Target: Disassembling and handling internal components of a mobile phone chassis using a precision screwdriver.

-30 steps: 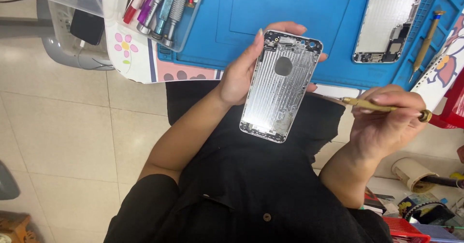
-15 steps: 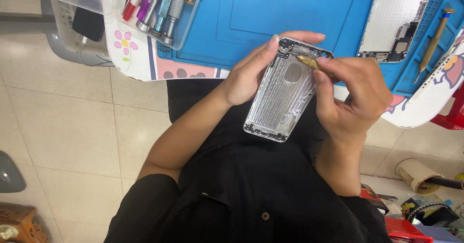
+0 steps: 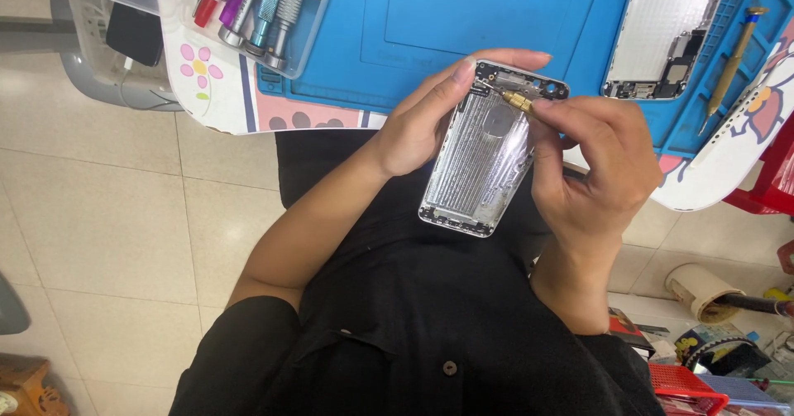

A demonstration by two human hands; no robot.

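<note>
Since a second ago the right hand (image 3: 591, 168) has swung in from the side and now sits over the top of the phone shell (image 3: 484, 155), where half a second ago it was only just arriving. Its fingers (image 3: 571, 114) are pressed together, pinching the brass screwdriver (image 3: 517, 100) close to its tip, and the tip rests at the upper inner edge of the shell near the camera cut-outs, so the tool looks to have moved from approach to contact with a small fitting there. Whether the tip sits in a screw head is too small to tell. The left hand (image 3: 422, 126) holds the shell from its left side, thumb along the edge and forefinger curled over the top corner, keeping it tilted above the lap, off the bench. Beyond the hands lies the blue mat (image 3: 430, 19) with a second phone shell (image 3: 666, 35) and a spare screwdriver (image 3: 732, 56) on it, and a clear tray of tools (image 3: 260, 7) at the left.
</note>
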